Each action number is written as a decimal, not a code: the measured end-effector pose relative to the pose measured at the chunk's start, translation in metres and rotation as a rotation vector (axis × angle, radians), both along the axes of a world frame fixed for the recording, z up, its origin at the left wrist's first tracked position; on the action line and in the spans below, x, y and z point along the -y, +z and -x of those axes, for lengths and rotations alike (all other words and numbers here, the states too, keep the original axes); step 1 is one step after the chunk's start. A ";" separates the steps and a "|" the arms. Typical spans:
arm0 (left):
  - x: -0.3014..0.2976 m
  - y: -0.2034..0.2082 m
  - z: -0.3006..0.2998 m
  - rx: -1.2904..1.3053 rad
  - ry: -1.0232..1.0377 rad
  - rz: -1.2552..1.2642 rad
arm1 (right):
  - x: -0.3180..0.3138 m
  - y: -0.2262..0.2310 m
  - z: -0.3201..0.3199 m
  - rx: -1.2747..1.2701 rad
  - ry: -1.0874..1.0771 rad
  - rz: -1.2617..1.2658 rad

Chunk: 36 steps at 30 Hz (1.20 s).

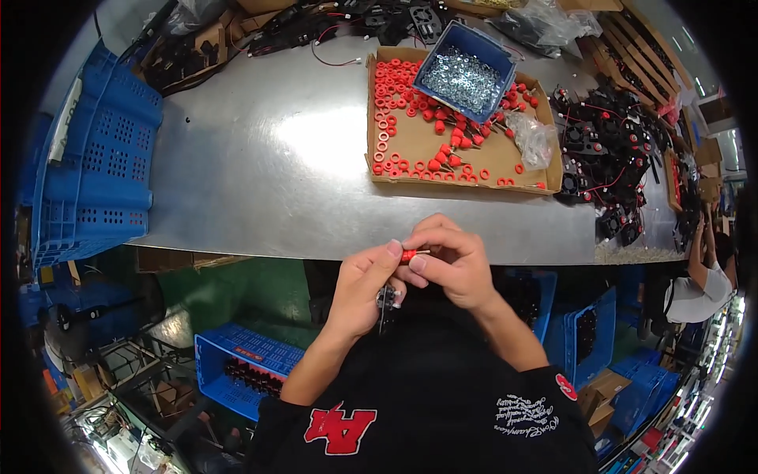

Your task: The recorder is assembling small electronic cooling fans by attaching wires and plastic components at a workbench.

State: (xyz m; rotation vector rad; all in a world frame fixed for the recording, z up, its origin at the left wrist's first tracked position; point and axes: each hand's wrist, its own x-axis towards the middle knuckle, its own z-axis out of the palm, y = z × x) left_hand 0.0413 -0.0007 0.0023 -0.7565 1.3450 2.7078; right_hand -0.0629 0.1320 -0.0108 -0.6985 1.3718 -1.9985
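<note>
Above the front edge of the table, my two hands meet around a small red terminal post (pixel 409 256) with a brass-coloured stem. My left hand (pixel 359 288) is closed, its thumb and fingertips at the red end. A small black part (pixel 386 304) also sits against that hand's fingers, below the post; its full shape is hidden. My right hand (pixel 462 268) pinches the stem side between thumb and forefinger. Beyond the hands lies a shallow cardboard tray (pixel 466 188) holding red rings (pixel 382 146) and more red posts (pixel 442 158).
A blue bin (pixel 499 99) of small metal nuts rests on the tray, near a clear plastic bag (pixel 533 142). Black fan housings with wires (pixel 608 146) crowd the right. Blue crates (pixel 103 158) stand at left; another crate (pixel 229 387) sits below. A person (pixel 703 288) works far right.
</note>
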 end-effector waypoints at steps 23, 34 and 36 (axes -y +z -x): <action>-0.026 0.011 0.008 -0.078 0.022 0.242 | -0.025 0.002 -0.041 0.406 -0.223 0.120; -0.024 -0.012 -0.002 -0.199 -0.053 -0.406 | -0.015 0.036 -0.025 -0.336 -0.430 -0.259; -0.025 -0.006 -0.003 -0.139 -0.042 -0.379 | -0.014 0.043 -0.025 -0.489 -0.428 -0.347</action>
